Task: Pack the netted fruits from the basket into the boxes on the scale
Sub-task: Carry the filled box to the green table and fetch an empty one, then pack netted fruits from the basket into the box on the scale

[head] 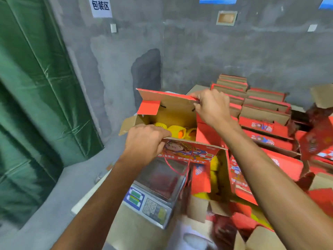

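A red box (180,121) is held between both hands above the scale (155,193), its long axis running left to right, with netted fruits (177,133) in yellow mesh already lying inside. The left hand (144,141) grips the near flap and the right hand (210,107) pinches the far flap's upper edge, so each is already on its own flap. To the right, stacked red boxes (264,112) crowd the worktop (129,230); the basket is not visible.
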`<state>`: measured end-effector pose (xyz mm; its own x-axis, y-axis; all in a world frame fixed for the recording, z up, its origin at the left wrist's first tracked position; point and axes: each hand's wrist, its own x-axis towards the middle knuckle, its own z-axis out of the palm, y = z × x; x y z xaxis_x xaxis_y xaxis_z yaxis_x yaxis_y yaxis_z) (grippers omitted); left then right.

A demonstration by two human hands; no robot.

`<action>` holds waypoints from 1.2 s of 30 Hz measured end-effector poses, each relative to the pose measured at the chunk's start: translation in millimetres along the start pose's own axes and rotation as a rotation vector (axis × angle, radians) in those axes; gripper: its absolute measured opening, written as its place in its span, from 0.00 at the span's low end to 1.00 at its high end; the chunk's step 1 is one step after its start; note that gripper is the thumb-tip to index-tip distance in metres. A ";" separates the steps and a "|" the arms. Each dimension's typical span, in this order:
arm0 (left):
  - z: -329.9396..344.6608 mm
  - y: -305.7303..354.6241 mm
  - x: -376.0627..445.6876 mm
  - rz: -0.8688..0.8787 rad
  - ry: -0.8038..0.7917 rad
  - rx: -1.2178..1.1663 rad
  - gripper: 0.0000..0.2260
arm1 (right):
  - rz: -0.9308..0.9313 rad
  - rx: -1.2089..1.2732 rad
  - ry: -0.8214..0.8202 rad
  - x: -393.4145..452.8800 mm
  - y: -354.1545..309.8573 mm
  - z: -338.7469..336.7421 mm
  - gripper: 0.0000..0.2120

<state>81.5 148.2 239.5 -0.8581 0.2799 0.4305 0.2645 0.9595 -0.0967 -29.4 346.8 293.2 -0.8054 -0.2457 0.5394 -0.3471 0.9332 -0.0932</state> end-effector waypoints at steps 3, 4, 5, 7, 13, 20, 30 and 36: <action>16.1 -51.8 1.0 -0.006 0.018 -0.036 0.09 | 0.020 0.007 -0.034 22.6 -32.2 36.6 0.09; 23.0 -68.7 2.1 -0.011 0.005 -0.039 0.07 | 0.031 0.015 -0.043 28.5 -41.8 50.2 0.09; 29.6 -83.2 2.5 -0.022 -0.017 -0.033 0.06 | 0.034 0.019 -0.055 33.5 -51.3 64.1 0.10; 45.0 -109.8 3.2 -0.019 -0.040 -0.058 0.04 | 0.050 0.018 -0.110 40.8 -69.5 91.4 0.11; 92.5 -168.6 1.1 0.056 -0.144 -0.156 0.02 | 0.136 0.002 -0.228 50.1 -104.8 146.0 0.12; 112.5 -186.1 2.5 0.185 -0.148 -0.193 0.07 | 0.232 -0.012 -0.323 42.9 -104.9 174.2 0.10; 137.9 -160.5 2.3 0.213 -0.277 -0.337 0.15 | 0.344 -0.066 -0.391 28.3 -72.4 175.7 0.13; 139.2 -149.4 3.7 0.191 -0.255 -0.306 0.13 | 0.405 0.042 -0.408 8.1 -58.7 173.5 0.13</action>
<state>-22.5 10.2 130.6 -0.8521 0.4871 0.1915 0.5144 0.8470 0.1341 -98.9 244.5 157.8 -0.9953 0.0398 0.0880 0.0154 0.9649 -0.2622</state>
